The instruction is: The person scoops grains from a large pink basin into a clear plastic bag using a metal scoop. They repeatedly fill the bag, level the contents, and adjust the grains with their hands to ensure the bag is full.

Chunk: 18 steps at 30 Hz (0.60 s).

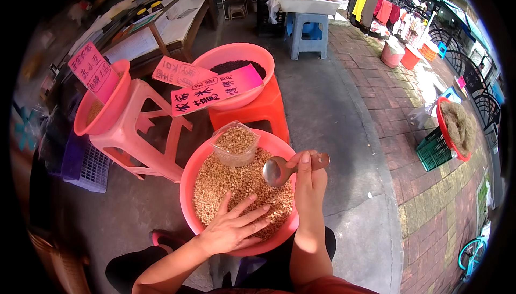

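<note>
A pink plastic basin (187, 189) full of tan grains (225, 183) stands right in front of me. Over the near part of the grains my left hand (238, 225) is spread, palm down and fingers apart; whether it presses on them I cannot tell. My right hand (310, 173) grips a metal spoon (277, 171) by its handle above the basin's right side. The spoon's bowl points left and looks to hold no grains. At the far side of the basin, a clear plastic container (235, 157) filled with similar grains rests on the heap.
Behind stands another pink basin (238, 50) of dark grains on a red stool (278, 108), with pink handwritten signs (217, 90) across it. To the left, a pink stool (117, 132) bears a tilted basin (82, 118). A green crate (433, 150) stands on the paving at right.
</note>
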Tool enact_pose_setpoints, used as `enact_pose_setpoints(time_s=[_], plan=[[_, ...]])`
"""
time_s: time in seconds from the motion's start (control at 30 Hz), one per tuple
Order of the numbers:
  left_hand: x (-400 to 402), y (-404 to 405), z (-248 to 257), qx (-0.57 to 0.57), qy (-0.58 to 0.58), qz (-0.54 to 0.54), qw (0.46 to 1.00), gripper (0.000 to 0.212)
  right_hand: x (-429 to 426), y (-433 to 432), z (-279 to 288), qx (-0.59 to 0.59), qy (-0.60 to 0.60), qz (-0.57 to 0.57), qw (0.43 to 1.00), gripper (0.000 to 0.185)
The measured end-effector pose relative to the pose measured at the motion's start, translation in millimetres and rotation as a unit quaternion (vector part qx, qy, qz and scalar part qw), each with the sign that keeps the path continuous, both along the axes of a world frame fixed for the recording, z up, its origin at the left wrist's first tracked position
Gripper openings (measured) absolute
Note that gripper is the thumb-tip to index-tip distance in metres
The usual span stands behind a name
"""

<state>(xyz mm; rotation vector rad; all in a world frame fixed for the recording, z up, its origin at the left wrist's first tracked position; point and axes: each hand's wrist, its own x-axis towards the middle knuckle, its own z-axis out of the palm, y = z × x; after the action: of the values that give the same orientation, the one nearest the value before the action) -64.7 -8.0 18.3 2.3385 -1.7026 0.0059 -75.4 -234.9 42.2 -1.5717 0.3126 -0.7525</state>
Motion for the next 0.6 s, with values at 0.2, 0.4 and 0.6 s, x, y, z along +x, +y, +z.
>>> enact_pose_setpoints(time_s=[0.2, 0.4, 0.6], plan=[[21, 3, -37, 0.030, -0.181, -0.152, 0.971, 0.039, 8, 15, 1, -0.058, 0.018, 0.021, 0.998, 0.048], [37, -4, -49, -0.059, -0.215, -0.188, 0.957, 0.034, 9, 9, -7, -0.020, 0.029, 0.014, 0.999, 0.047], [45, -18, -43, -0.013, -0.185, -0.100, 0.978, 0.039, 10, -2, -20, -0.010, 0.075, 0.013, 0.997, 0.046]])
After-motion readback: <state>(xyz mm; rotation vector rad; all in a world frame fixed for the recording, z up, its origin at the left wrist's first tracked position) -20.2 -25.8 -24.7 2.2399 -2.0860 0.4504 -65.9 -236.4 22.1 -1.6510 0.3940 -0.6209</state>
